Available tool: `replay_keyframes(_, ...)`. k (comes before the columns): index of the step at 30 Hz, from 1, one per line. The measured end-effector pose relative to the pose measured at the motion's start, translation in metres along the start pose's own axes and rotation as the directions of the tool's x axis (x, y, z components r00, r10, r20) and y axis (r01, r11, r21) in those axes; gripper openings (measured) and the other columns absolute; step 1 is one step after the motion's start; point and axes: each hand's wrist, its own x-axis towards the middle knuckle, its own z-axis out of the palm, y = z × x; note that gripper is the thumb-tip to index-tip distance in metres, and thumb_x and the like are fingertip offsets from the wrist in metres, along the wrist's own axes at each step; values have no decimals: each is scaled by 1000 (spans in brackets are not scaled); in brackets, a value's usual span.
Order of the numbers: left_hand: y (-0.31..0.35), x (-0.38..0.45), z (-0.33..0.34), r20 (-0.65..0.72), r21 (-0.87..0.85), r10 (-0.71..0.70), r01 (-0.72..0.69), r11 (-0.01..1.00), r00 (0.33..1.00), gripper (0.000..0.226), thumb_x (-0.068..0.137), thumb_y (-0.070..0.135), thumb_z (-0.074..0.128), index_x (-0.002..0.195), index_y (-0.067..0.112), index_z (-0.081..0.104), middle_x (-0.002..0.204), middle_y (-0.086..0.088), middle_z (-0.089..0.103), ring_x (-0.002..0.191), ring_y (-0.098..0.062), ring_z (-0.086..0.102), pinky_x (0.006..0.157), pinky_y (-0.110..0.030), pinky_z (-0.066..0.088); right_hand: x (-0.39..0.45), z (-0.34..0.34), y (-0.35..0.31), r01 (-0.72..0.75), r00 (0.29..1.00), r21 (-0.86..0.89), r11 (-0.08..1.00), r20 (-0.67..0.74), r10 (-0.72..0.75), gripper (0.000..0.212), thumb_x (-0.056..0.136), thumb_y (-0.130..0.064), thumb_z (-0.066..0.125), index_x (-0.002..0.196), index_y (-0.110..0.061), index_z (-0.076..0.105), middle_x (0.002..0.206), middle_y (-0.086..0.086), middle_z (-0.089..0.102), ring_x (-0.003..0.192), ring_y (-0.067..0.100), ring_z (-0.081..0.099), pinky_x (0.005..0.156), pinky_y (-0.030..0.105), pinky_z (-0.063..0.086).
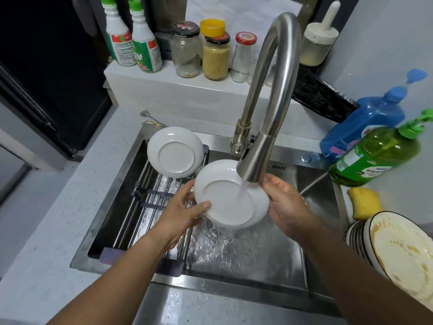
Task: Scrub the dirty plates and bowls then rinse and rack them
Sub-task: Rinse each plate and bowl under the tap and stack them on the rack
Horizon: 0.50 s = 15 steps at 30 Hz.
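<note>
- The steel sink [276, 266] fills the middle of the frame, its floor wet and rippling where water lands near the drain.
- The tall curved faucet [278, 90] rises from the back rim at centre and arcs over; its spray head ends just above the held plate, with a thin stream running down.
- A roll-up drying rack [150, 207] of metal rods lies across the left part of the sink.
- At the lower right edge stands a stack of dirty dishes [405, 252], the front one smeared with yellowish-brown residue and rimmed with a dark line.
- Centre frame, over the drain, the white plate [225, 200] is held tilted with its underside and foot ring facing up; it looks clean and glossy, with a ribbed rim. There may be a second plate nested behind it, but I can't be sure.
- A second white plate [174, 152] leans upside-down at the far end of the rack, left of the faucet.
- The left hand [185, 209] grips the plate's left rim, thumb on the upturned base.
- The right hand [284, 200] holds the right rim, fingers curled behind it, wet.
- A green soap bottle [375, 153] and a blue bottle [365, 123] sit at right, with a yellow sponge [364, 202] just below them.
</note>
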Motion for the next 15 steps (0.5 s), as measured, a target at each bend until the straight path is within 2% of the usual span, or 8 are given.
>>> replay_keyframes(2,-2,0,-4,-44,8,60,-59,998,997,72,82,9,82,143,33,53,130,-6,62,115,-27,66,85,-41,62,-1,4,10,34,998,-29,999,-56,-36,26,103,-19,53,120,-5,67,111,17,74,96,28,70,88,41,58)
replay_keyframes(4,-3,0,-9,-72,32,110,-108,994,991,67,83,7,81,143,27,56,129,-9,61,112,-28,68,82,-39,63,-7,12,17,105,990,-123,987,-85,-116,25,105,-23,51,118,-13,70,103,7,77,90,18,72,76,28,58)
replay_keyframes(6,-1,-3,-13,-89,80,163,-157,984,983,61,86,8,79,140,26,58,128,-8,62,111,-27,69,86,-42,63,-12,19,30,156,980,-222,963,-88,-179,22,105,-26,53,119,-19,69,106,3,76,93,13,72,73,19,55)
replay_keyframes(7,1,-4,-17,-94,117,192,-181,976,977,57,86,10,79,137,29,60,127,-5,64,110,-25,69,87,-43,63,-15,24,38,154,980,-272,950,-77,-181,21,102,-29,59,120,-23,68,111,4,74,97,14,71,74,21,56)
replay_keyframes(9,5,-7,-30,-100,213,250,-225,951,963,53,87,15,79,130,41,62,123,4,67,109,-19,69,88,-42,62,-17,36,55,114,980,-414,903,-103,-171,36,90,-37,71,124,-30,63,119,2,68,101,14,69,75,24,59)
replay_keyframes(11,8,-10,-46,-113,314,293,-246,917,950,51,87,20,80,126,48,60,121,11,67,108,-14,66,87,-38,61,-15,53,66,69,965,-472,879,-191,-178,48,87,-33,74,131,-30,55,120,-6,63,103,9,65,72,16,55)
replay_keyframes(13,12,-9,-64,-161,407,341,-253,878,926,52,86,28,81,131,43,60,126,9,65,110,-13,65,88,-39,59,-7,77,70,92,950,-423,902,-233,-207,55,88,-22,76,133,-32,46,116,-12,61,102,5,61,77,16,52)
replay_keyframes(15,17,-5,-81,-208,468,403,-271,841,891,55,86,27,81,136,35,59,127,4,65,110,-15,66,88,-36,58,7,98,72,126,949,-404,906,-217,-228,57,88,-19,76,135,-29,46,119,-9,62,105,9,62,86,26,54)
